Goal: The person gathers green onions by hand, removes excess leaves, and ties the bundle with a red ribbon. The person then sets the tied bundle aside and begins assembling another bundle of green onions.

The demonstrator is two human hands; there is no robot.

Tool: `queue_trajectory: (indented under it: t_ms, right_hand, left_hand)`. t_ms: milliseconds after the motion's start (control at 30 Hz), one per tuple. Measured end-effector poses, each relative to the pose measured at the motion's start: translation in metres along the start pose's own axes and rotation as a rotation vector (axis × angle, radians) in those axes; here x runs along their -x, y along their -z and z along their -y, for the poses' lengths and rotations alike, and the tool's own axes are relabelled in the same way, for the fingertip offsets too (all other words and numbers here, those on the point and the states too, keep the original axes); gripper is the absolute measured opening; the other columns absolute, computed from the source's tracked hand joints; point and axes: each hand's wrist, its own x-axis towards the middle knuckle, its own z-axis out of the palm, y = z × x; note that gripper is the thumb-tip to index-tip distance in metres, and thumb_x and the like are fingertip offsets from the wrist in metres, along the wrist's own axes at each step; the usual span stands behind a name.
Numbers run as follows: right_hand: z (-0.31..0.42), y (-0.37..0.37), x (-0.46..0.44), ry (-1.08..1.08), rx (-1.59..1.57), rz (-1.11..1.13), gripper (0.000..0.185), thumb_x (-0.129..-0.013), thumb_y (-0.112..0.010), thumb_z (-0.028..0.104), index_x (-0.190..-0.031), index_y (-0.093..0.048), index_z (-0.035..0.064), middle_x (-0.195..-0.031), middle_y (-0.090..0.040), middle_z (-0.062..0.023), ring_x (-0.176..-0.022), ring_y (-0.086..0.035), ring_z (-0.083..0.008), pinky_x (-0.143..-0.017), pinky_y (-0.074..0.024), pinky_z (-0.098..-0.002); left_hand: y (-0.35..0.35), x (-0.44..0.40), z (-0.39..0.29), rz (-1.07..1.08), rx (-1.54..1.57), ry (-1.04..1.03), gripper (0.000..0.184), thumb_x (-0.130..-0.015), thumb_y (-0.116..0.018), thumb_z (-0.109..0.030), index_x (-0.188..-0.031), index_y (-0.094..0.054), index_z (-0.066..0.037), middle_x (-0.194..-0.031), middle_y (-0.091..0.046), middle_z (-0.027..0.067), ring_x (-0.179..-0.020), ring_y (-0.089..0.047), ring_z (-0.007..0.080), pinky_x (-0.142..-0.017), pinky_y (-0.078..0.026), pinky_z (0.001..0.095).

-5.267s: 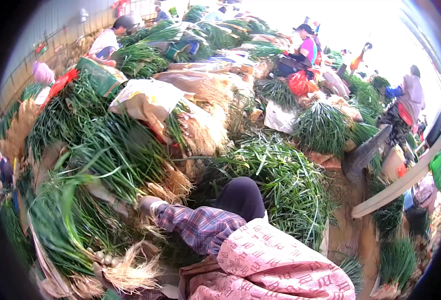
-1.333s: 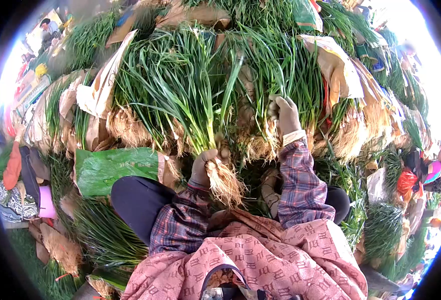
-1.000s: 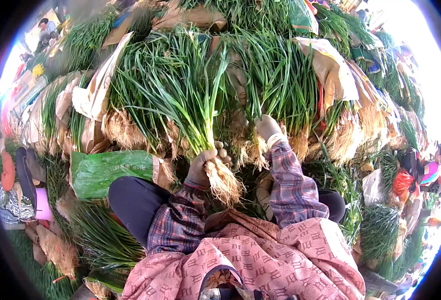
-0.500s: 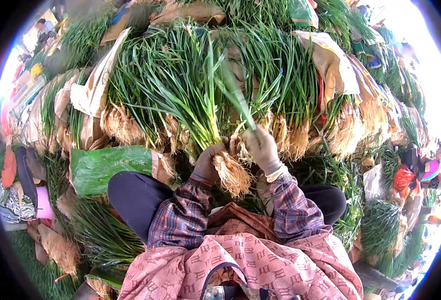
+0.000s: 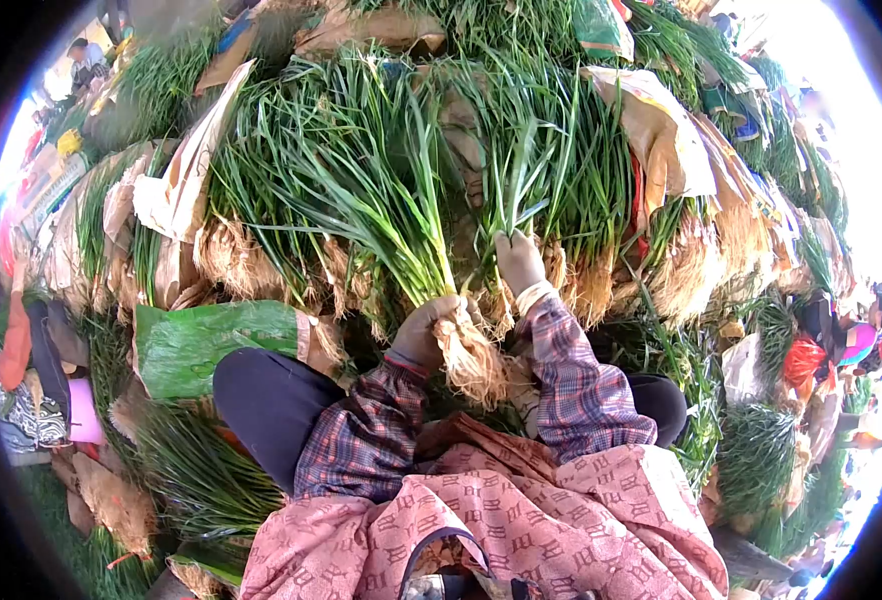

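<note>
My gloved left hand is closed round the base of a bunch of leafy green stalks. Its pale roots hang below the fist, and the leaves fan up and to the left. Right of the bunch and a little higher, my gloved right hand is closed on a few green stalks, whose leaves point upward. Behind both hands lie more rooted green bundles, roots toward me.
A green sack lies left, by my bent knee. Pale sacks cover bundles at upper right. More greens lie at lower left. Other people sit at both far edges.
My right hand has moved from beside the bunch's roots up and away, and now grips stalks among the bundles. My left hand still holds the bunch, slightly lower.
</note>
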Motion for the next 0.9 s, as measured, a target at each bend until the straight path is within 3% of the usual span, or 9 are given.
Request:
queue_trajectory:
  t_ms: [67,200,333,433,533,600,700,800,900]
  right_hand:
    - [0.001,0.001,0.01,0.119,0.4,-0.101,0.036,-0.095,-0.046,0.035,-0.087,-0.06,0.0023,-0.062,-0.054,-0.003,-0.051,-0.049,-0.0118,-0.051,-0.0437,-0.03]
    - [0.016,0.001,0.005,-0.185,-0.706,-0.015,0.033,-0.093,-0.047,0.031,-0.088,-0.061,0.0009,-0.062,-0.051,-0.0008,-0.053,-0.046,-0.013,-0.053,-0.0396,-0.0298]
    - [0.033,-0.004,0.005,-0.429,-1.004,-0.159,0.026,-0.093,-0.053,0.02,-0.11,-0.059,0.0024,-0.086,-0.059,-0.0049,-0.071,-0.054,-0.012,-0.062,-0.0469,-0.0262]
    - [0.004,0.064,-0.024,-0.216,-0.737,-0.313,0.015,-0.094,-0.047,0.009,-0.104,-0.057,0.0041,-0.082,-0.056,-0.005,-0.061,-0.051,-0.0098,-0.05,-0.0474,-0.0234]
    - [0.005,0.15,-0.039,0.229,-1.566,0.184,0.011,-0.095,-0.05,0.017,-0.089,-0.053,0.0078,-0.074,-0.049,-0.0005,-0.061,-0.046,-0.0087,-0.049,-0.0412,-0.0216]
    - [0.039,0.2,0.004,0.701,-0.235,-0.423,0.019,-0.092,-0.057,0.026,-0.089,-0.053,0.0077,-0.07,-0.042,0.002,-0.058,-0.038,-0.007,-0.048,-0.0346,-0.0197]
    - [0.049,0.283,0.049,0.451,-0.859,-0.105,0.025,-0.097,-0.048,0.03,-0.078,-0.05,0.0133,-0.057,-0.035,0.0058,-0.047,-0.03,-0.004,-0.04,-0.0259,-0.0194]
    - [-0.005,0.319,0.101,0.163,-0.667,-0.397,0.03,-0.095,-0.048,0.034,-0.075,-0.051,0.0129,-0.053,-0.034,0.005,-0.044,-0.032,-0.006,-0.042,-0.0244,-0.022]
    - [-0.145,0.375,0.161,-0.191,0.112,-0.154,0.022,-0.092,-0.053,0.029,-0.088,-0.055,0.007,-0.072,-0.045,-0.0041,-0.065,-0.044,-0.0151,-0.062,-0.0401,-0.0273]
  left_hand:
    - [0.01,-0.004,0.005,0.129,0.056,0.036,0.032,-0.084,-0.055,-0.028,-0.089,-0.059,0.003,-0.077,-0.057,0.0062,-0.069,-0.056,0.0158,-0.067,-0.047,0.0275]
    - [0.006,0.001,-0.002,0.153,-0.118,0.059,0.029,-0.083,-0.054,-0.026,-0.086,-0.06,0.002,-0.075,-0.056,0.005,-0.068,-0.055,0.0141,-0.064,-0.047,0.0262]
    - [0.019,0.008,-0.013,0.211,-0.181,-0.032,0.029,-0.082,-0.054,-0.023,-0.093,-0.059,0.003,-0.076,-0.058,0.0054,-0.069,-0.056,0.0158,-0.066,-0.048,0.0281]
    - [0.029,0.033,-0.018,0.173,-0.124,-0.054,0.035,-0.081,-0.06,-0.022,-0.106,-0.058,0.003,-0.076,-0.059,0.0053,-0.069,-0.057,0.0165,-0.067,-0.049,0.0296]
    - [0.053,0.017,-0.012,0.228,-0.17,-0.123,0.049,-0.082,-0.065,-0.027,-0.121,-0.052,0.0,-0.077,-0.06,0.0059,-0.069,-0.06,0.0171,-0.066,-0.052,0.0307]
    - [0.044,0.026,-0.022,0.261,0.038,-0.015,0.044,-0.085,-0.062,-0.027,-0.119,-0.053,-0.001,-0.083,-0.061,0.0071,-0.072,-0.061,0.0178,-0.07,-0.052,0.0306]
    - [0.041,0.027,-0.018,0.068,0.065,-0.051,0.041,-0.084,-0.061,-0.019,-0.118,-0.051,0.003,-0.097,-0.062,0.0142,-0.088,-0.062,0.0248,-0.079,-0.052,0.0366]
    - [0.029,0.027,-0.026,0.093,0.054,-0.145,0.045,-0.077,-0.064,-0.008,-0.119,-0.051,0.002,-0.103,-0.063,0.0147,-0.09,-0.064,0.025,-0.08,-0.054,0.0375]
    - [0.012,0.042,-0.053,0.066,-0.186,-0.342,0.06,-0.073,-0.06,0.001,-0.131,-0.045,-0.003,-0.101,-0.063,0.0093,-0.087,-0.064,0.0233,-0.07,-0.056,0.0317]
